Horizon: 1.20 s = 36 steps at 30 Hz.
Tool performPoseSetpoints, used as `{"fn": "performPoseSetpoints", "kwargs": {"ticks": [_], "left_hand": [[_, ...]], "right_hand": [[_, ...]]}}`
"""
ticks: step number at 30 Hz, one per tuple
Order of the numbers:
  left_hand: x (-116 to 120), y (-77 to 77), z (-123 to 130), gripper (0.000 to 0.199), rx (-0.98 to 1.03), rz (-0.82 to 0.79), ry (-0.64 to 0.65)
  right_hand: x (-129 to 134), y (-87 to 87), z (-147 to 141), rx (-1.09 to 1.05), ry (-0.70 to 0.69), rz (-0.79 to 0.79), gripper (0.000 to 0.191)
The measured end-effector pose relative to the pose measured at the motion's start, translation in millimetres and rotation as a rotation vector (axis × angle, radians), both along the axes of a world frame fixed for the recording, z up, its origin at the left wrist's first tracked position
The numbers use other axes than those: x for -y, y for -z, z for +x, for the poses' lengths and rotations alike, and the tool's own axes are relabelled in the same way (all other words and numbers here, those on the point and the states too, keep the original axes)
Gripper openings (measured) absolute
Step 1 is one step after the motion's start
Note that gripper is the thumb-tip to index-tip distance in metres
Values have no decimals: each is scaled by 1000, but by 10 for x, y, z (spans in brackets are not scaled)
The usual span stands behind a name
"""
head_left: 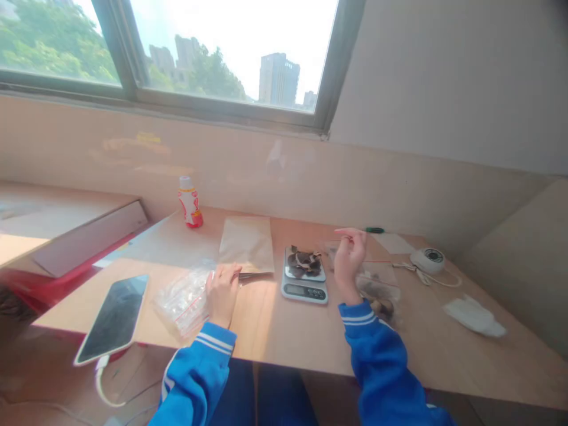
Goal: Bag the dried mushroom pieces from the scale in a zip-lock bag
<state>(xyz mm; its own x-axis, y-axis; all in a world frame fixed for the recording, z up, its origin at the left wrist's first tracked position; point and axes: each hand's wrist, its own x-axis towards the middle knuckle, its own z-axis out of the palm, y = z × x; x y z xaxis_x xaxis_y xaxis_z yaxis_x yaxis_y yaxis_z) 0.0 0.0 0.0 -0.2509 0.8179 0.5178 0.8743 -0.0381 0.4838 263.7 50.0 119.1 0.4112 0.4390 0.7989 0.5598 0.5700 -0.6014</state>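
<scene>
A small kitchen scale (305,292) stands near the middle of the table, with a heap of dark, dried, curled pieces (304,262) on its plate. Just right of it, my right hand (349,259) is raised with fingers stretched loosely to the left; nothing shows in them. Below and beside that hand lies a clear zip bag (384,281) with brownish pieces inside. My left hand (223,291) rests with fingers laid out at the edge of several empty clear zip bags (184,302), its fingertips near the lower edge of a stack of brown paper bags (247,245).
A phone (113,319) on a charging cable lies at the left edge. Behind it stands a red-and-white bottle (190,204). At right are a white dome camera (427,260) with its cable, white tissue (474,315), a green object (375,229) and a paper sheet (394,243).
</scene>
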Motion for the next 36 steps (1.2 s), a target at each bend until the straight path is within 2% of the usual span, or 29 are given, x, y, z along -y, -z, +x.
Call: {"fn": "performPoseSetpoints", "kwargs": {"ticks": [5, 8, 10, 14, 17, 20, 24, 28, 31, 36], "left_hand": [[12, -38, 43, 38, -85, 40, -40], [145, -98, 51, 37, -88, 132, -95], [293, -140, 44, 35, -93, 155, -176], [575, -194, -29, 34, -106, 35, -323], [642, -191, -153, 33, -134, -144, -346], [609, -180, -286, 31, -166, -282, -295], [564, -231, -336, 29, -164, -339, -280], [522, -325, -210, 32, -111, -290, -299], [418, -352, -93, 36, -115, -244, -207], [120, -296, -40, 42, -175, -165, -102]], "right_hand": [[188, 109, 44, -27, 4, -50, 22], [362, 168, 78, -36, -25, -45, 22], [456, 202, 110, -40, -35, -41, 22], [523, 259, 180, -21, -43, -67, 22], [523, 282, 221, -4, -60, -93, 22], [555, 285, 244, -6, -59, -98, 22], [638, 282, 245, 16, -53, -114, 22], [737, 309, 201, 29, -83, -132, 22], [816, 364, 142, 55, -163, -167, 23], [811, 501, 97, 156, -346, -363, 25]]}}
